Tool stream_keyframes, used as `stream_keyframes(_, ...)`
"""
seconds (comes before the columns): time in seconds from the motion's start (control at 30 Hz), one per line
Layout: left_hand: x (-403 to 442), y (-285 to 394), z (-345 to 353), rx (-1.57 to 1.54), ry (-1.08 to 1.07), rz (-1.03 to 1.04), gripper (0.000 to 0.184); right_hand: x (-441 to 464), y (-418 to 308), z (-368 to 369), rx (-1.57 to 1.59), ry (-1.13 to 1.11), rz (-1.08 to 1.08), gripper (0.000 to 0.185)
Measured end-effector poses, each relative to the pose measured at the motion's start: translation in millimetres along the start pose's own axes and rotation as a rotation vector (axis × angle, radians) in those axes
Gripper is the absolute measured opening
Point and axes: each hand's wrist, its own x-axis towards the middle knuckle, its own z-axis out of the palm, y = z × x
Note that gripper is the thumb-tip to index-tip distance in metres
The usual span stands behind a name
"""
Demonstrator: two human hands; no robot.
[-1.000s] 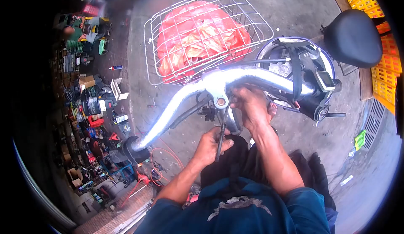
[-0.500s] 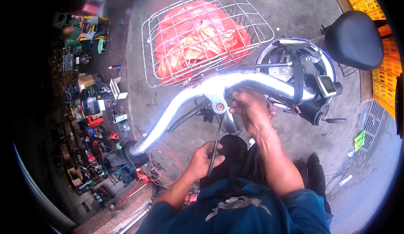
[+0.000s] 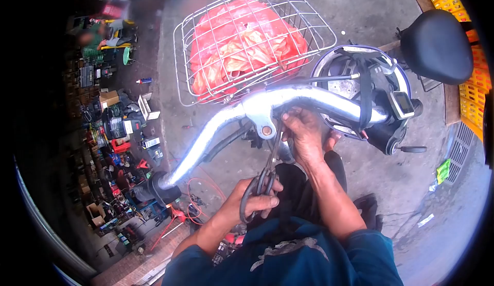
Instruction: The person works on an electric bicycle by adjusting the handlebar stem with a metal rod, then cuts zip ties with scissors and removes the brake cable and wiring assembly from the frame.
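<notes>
Two hands at work below a chrome handlebar, scissors in the left

Left hand: closed around the dark handles of a pair of scissors. The scissors lie between the two hands, just below the stem clamp, blades directed up toward the underside of the chrome handlebar.

Right hand: raised beneath the handlebar, right of the clamp, thumb and fingers bent close together near the blade end. Whether they pinch anything cannot be told.

Handlebar fittings: a black grip at the left end; a black strap and a small display unit toward the right end.

Surroundings: a wire basket beyond the handlebar, a crumpled red plastic bag within its outline. A black saddle stands at right, in front of yellow slotted crates. A green wrapper lies beside a floor drain grate. One other person is present at far left, image blurred.
</notes>
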Motion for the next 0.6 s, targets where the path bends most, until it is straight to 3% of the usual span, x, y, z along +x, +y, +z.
stream_keyframes(0.07, 1, 7, 10, 0.090, 0.089, -0.010, 0.032, 1, 6, 0, 0.000, 0.025, -0.028, 0.025)
stream_keyframes(0.2, 11, -8, 4, 0.638, 0.283, 0.248, 0.033, 4, 9, -1, -0.128, 0.060, -0.065, 0.026)
stream_keyframes(0.3, 16, -6, 9, 0.618, 0.307, 0.110, 0.033, 1, 3, -2, -0.223, 0.035, -0.079, 0.028)
stream_keyframes(0.4, 11, 15, 28, 0.238, 0.261, -0.043, 0.031, -3, -7, 0, -0.203, -0.023, -0.068, 0.029)
stream_keyframes(0.47, 10, 19, 33, 0.346, 0.313, 0.026, 0.028, -3, -7, 0, -0.213, -0.041, -0.072, 0.029)
stream_keyframes(0.53, 13, 13, 33, 0.647, 0.407, 0.195, 0.028, 2, -2, -5, -0.275, -0.031, -0.109, 0.028)
stream_keyframes(0.6, 22, 12, 30, 1.011, 0.522, 0.118, 0.032, -3, -13, -1, -0.226, -0.062, -0.120, 0.031)
